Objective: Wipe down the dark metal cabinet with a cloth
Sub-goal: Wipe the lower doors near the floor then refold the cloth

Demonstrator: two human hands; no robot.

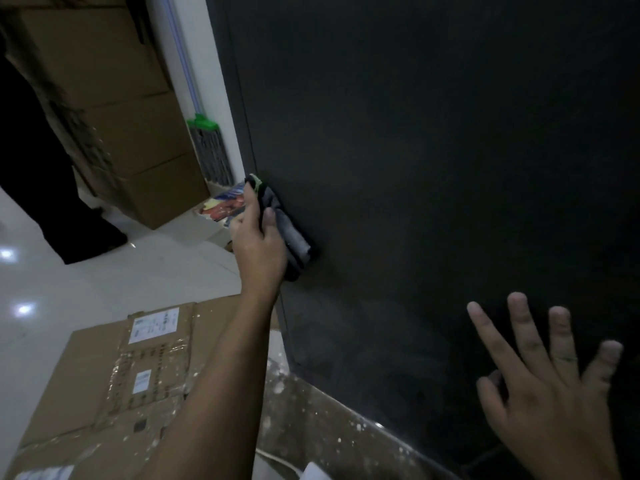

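The dark metal cabinet [433,150] fills the right two thirds of the view, its flat side facing me. My left hand [258,240] grips a folded grey cloth [289,230] with a green-trimmed edge and holds it against the cabinet's left edge, low down. My right hand [547,386] is at the lower right with its fingers straight and spread in front of the cabinet's face; whether it touches the metal I cannot tell.
Stacked cardboard boxes [114,109] stand at the back left, with a green-headed mop [207,147] leaning in the gap beside the cabinet. A flattened carton [114,382] lies on the glossy white floor. Another person's dark trouser leg [45,188] stands at far left.
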